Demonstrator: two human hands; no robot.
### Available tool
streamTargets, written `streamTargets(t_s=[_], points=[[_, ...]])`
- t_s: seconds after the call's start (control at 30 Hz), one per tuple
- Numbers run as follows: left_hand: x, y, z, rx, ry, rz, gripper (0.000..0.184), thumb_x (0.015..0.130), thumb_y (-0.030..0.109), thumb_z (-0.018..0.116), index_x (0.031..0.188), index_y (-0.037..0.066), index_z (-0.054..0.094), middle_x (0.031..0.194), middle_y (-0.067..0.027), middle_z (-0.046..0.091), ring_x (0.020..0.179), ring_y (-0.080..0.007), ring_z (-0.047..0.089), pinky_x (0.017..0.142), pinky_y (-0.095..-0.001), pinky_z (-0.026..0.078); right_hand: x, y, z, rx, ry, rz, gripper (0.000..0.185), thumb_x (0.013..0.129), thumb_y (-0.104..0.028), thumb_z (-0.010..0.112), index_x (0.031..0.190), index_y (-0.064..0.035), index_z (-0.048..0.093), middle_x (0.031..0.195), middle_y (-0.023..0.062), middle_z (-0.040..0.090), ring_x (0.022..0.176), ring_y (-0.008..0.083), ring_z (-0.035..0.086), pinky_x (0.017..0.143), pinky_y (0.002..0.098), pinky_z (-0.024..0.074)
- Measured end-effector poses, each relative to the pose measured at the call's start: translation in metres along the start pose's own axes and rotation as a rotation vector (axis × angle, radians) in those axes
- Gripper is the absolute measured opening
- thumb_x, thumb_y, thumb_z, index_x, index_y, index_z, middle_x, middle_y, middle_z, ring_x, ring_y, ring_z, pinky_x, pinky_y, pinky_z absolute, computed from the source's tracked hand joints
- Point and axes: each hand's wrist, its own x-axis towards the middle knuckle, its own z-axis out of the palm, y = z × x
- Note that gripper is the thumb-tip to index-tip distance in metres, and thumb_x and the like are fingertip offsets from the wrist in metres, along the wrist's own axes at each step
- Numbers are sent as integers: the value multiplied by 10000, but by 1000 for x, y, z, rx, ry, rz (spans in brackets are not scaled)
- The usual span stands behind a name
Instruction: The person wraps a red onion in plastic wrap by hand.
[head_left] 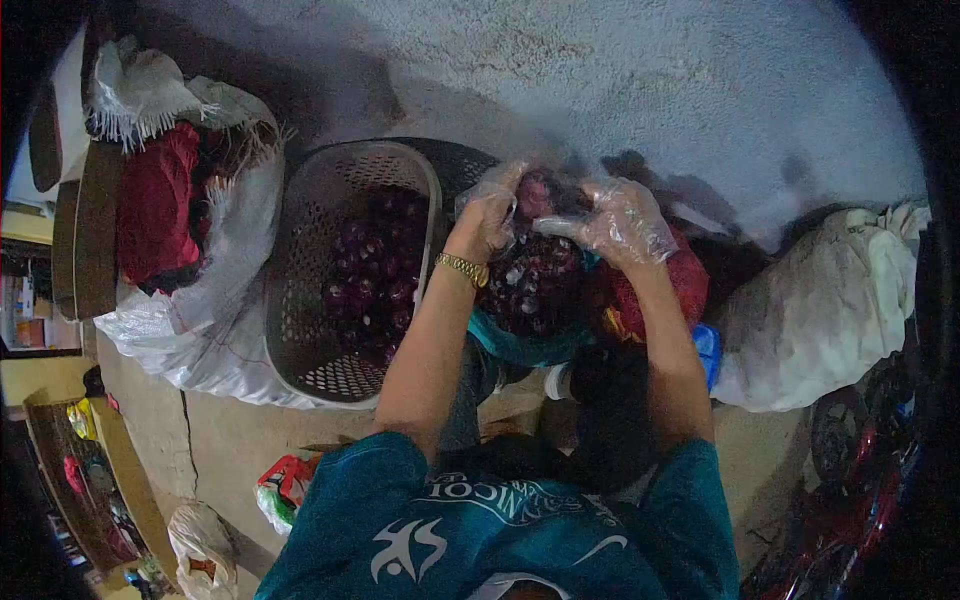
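Note:
Both of my hands wear clear plastic gloves and are raised over a teal tub [535, 350] full of dark red onions [530, 290]. Between the hands is a red onion [535, 195]. My left hand [490, 212], with a gold watch on the wrist, has its fingers curled around the onion's left side. My right hand [622, 222] grips from the other side, its thumb stretched toward the onion's underside. Some of the right fingertips are lost in shadow and blur.
Left of the tub stands a grey perforated crate [300, 270] with red onions in it. White woven sacks [225, 300] lie at far left, another sack [830, 310] at right. A red mesh bag [685, 280] sits beside the tub. A rough wall [640, 80] rises behind.

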Motion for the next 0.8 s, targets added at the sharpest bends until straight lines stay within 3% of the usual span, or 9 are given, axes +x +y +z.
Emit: streamTargets(t_s=[0.07,0.2,0.27,0.4,0.6,0.67,0.8], points=[[-11,18,19,-206,125,-243,232,879,244,600,997,45,606,873,-29,635,757,-134,609,680,-267,518,0,-5,-5,80,-23,34,625,627,-628,712,872,-53,697,624,171,627,566,324,621,588,394,498],[-4,7,11,-175,146,-169,225,885,242,593,991,45,609,880,-25,631,755,-129,606,683,-266,518,2,-9,2,183,-13,45,618,637,-608,714,806,-14,677,683,189,633,646,349,632,581,391,492],[4,-9,-4,-54,106,-173,308,934,237,487,1168,53,564,1123,-56,585,1014,-155,550,880,-267,427,1,-5,8,216,-17,32,614,636,-609,713,807,-20,680,656,195,620,623,342,630,565,394,486],[-10,4,6,-56,143,-144,296,934,252,488,1135,56,581,1071,-56,609,945,-147,575,854,-262,440,2,-10,5,215,-97,109,604,650,-613,699,785,-24,680,642,195,615,587,334,619,555,390,483],[-12,13,16,-99,145,-126,295,922,285,506,1058,42,604,965,-60,626,822,-168,603,738,-269,497,-4,3,30,-55,146,-79,623,677,-651,655,727,-30,672,612,181,610,589,337,604,585,411,478],[-14,20,21,-205,156,-110,310,907,305,522,1041,38,602,964,-64,622,821,-171,607,727,-278,513,0,-6,19,71,-197,18,632,675,-654,656,746,-27,681,640,179,627,626,348,615,615,417,485],[-3,15,3,-238,293,-191,312,899,304,526,1041,37,601,996,-70,622,846,-177,620,744,-289,521,-1,-13,14,44,-209,-56,651,662,-658,664,749,-13,679,682,188,639,654,352,622,628,408,492]])
